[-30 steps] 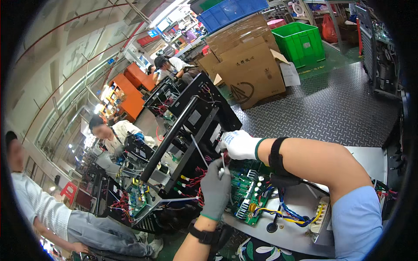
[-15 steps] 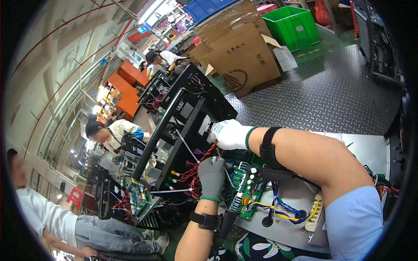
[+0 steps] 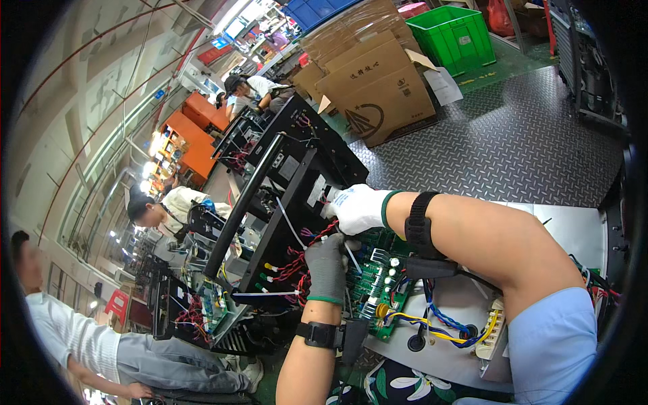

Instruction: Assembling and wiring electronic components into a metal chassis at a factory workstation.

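Observation:
My left hand point(image 3: 325, 266), in a grey glove, is closed around a bundle of red and black wires point(image 3: 293, 263) beside a black metal panel point(image 3: 277, 229). A white cable tie point(image 3: 352, 258) sticks out next to its fingers. Above it my right hand point(image 3: 361, 208), in a white glove, has its fingers curled in against the panel, by the upper twisted wires. What its fingertips hold is hidden. More white cable ties point(image 3: 290, 221) hang from the wires at the panel. A green circuit board point(image 3: 378, 283) lies just right of my left hand.
Blue and yellow wires point(image 3: 432, 324) run to a terminal block point(image 3: 491, 331) on the metal base. Similar black machines point(image 3: 310, 135) stand behind. A cardboard box point(image 3: 378, 94) and green crate point(image 3: 453, 40) are at the back. A person point(image 3: 88, 331) stands at left; others work beyond.
My left hand has shifted slightly up and left, and the cable tie beside it shows more plainly. My right hand stays almost in place at the panel.

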The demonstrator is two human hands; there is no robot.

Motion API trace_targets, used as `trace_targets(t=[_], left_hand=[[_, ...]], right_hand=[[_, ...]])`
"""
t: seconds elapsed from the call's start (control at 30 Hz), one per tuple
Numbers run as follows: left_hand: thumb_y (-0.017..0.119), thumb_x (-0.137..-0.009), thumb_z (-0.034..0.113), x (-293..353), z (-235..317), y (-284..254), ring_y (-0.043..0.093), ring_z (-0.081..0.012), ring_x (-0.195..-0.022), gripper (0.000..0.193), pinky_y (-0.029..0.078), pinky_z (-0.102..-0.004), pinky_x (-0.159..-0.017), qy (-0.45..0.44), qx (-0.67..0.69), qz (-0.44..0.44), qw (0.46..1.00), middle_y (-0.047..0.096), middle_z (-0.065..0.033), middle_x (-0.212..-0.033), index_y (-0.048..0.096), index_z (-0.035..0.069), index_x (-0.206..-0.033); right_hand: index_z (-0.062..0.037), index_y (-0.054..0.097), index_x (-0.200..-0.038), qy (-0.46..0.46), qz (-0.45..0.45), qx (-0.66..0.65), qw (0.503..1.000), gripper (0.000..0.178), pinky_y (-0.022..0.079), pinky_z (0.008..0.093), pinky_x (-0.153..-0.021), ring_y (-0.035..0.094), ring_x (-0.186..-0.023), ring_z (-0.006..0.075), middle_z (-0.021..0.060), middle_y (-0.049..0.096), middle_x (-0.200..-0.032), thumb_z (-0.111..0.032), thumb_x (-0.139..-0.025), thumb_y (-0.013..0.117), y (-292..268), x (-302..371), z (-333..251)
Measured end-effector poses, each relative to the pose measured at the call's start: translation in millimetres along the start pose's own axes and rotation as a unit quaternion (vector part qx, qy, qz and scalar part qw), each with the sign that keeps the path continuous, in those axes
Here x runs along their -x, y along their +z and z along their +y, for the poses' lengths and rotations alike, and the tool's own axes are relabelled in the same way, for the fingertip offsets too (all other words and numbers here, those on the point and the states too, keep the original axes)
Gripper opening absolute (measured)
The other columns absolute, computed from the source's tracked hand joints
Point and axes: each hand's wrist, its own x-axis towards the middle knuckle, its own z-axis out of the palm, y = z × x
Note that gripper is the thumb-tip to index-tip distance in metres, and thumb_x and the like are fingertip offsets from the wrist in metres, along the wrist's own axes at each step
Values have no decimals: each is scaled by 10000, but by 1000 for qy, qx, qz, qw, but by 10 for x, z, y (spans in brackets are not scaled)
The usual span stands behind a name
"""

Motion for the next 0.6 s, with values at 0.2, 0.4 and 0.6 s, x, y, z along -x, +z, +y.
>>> trace_targets(t=[0.2,0.4,0.6], left_hand=[[597,-812,128,-208,-205,19,396,-72,-366,134,269,-221,-338,45,-28,53,997,644,-89,-641,649,7,-789],[585,-842,93,-171,-259,-8,443,-99,-429,131,305,-256,-395,87,-31,42,995,574,-41,-620,605,7,-746],[619,-812,94,-158,-293,-48,565,-122,-574,151,425,-250,-526,136,-38,-27,990,659,-95,-723,637,-45,-866]], right_hand=[[-50,671,-1022,7,-8,32,999,335,490,402,-825,628,-985,304,167,657,-1050,-174,-737,546,35,-37,-21],[-49,522,-1269,-37,-70,-168,983,649,440,366,-926,550,-1126,304,182,599,-1180,-201,-648,634,-177,96,60],[-31,533,-1252,-73,-129,-273,950,571,383,352,-986,504,-1162,312,216,529,-1249,-358,-789,600,-187,21,213]])
